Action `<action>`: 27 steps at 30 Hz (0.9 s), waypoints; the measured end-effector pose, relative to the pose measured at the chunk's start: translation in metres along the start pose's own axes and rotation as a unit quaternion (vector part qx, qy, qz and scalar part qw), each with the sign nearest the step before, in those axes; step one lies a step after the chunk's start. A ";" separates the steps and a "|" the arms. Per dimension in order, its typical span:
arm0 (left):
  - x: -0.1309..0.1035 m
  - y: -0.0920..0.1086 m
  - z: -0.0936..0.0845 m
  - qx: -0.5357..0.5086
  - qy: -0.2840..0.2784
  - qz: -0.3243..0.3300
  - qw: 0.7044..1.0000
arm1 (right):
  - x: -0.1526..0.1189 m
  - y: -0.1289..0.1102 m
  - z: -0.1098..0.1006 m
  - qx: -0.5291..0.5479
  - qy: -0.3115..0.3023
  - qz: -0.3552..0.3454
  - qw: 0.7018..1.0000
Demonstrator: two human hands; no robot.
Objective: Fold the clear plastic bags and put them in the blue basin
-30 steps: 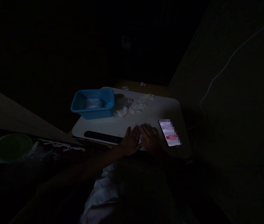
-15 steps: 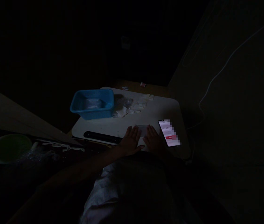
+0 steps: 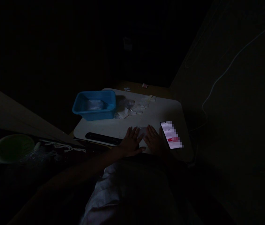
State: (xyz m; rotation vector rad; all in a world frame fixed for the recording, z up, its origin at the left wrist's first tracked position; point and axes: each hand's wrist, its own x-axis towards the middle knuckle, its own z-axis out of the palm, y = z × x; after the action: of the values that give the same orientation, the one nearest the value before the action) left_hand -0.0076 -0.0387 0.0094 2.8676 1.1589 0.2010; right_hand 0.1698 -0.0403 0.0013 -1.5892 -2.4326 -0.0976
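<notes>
Both hands rest near the front edge of a small white table [image 3: 170, 109]. My left hand [image 3: 132, 143] lies flat with its fingers spread, on the left side of a thin, clear plastic piece [image 3: 142, 130] that looks like a small bag or sheet. My right hand [image 3: 153, 140] is laid flat on the right side of the same plastic, fingers outstretched. The palms hide much of the plastic. Just right of my right hand is a phone [image 3: 170, 134] with its screen lit.
A blue plastic basin [image 3: 93, 115] with clear plastic inside stands at the table's back left. Crumpled plastic and paper scraps [image 3: 132, 109] lie beside it. A dark slot [image 3: 103, 137] runs along the front left. A green basket [image 3: 14, 148] sits lower left; a white cable [image 3: 227, 64] hangs at right.
The clear plastic between my hands looks more wrinkled than before. My hands stay flat, with slight finger shifts. The whole view has shifted a little.
</notes>
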 end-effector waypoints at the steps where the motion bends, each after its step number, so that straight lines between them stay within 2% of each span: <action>1: 0.000 -0.001 0.000 -0.002 0.003 0.002 1.000 | 0.000 0.001 0.000 -0.007 0.006 0.011 1.000; 5: -0.002 -0.006 0.001 -0.001 0.005 0.011 1.000 | 0.003 -0.004 0.001 -0.029 0.021 0.038 0.999; 8: -0.003 -0.007 0.001 0.001 0.003 0.017 1.000 | 0.005 -0.009 0.002 -0.024 0.001 -0.021 0.999; 10: -0.003 -0.007 0.000 -0.001 0.004 0.018 1.000 | 0.004 -0.007 0.003 -0.024 -0.005 -0.034 0.999; 14: -0.002 -0.006 0.000 -0.006 0.008 0.019 1.000 | 0.002 0.001 0.000 -0.040 -0.004 0.046 0.998; 16: -0.002 -0.007 0.001 -0.008 0.008 0.019 1.000 | 0.004 0.000 -0.002 -0.041 -0.008 0.065 0.997; 21: -0.003 -0.010 0.003 -0.016 0.000 0.024 1.000 | 0.007 -0.005 0.001 -0.021 -0.024 -0.023 0.999; 27: -0.003 -0.009 0.001 -0.019 -0.010 0.011 1.000 | 0.005 -0.002 0.006 -0.036 -0.009 0.019 0.999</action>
State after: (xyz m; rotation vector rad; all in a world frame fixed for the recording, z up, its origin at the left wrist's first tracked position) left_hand -0.0160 -0.0340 0.0069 2.8437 1.1077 0.1934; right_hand 0.1654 -0.0355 -0.0034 -1.6729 -2.4379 -0.1665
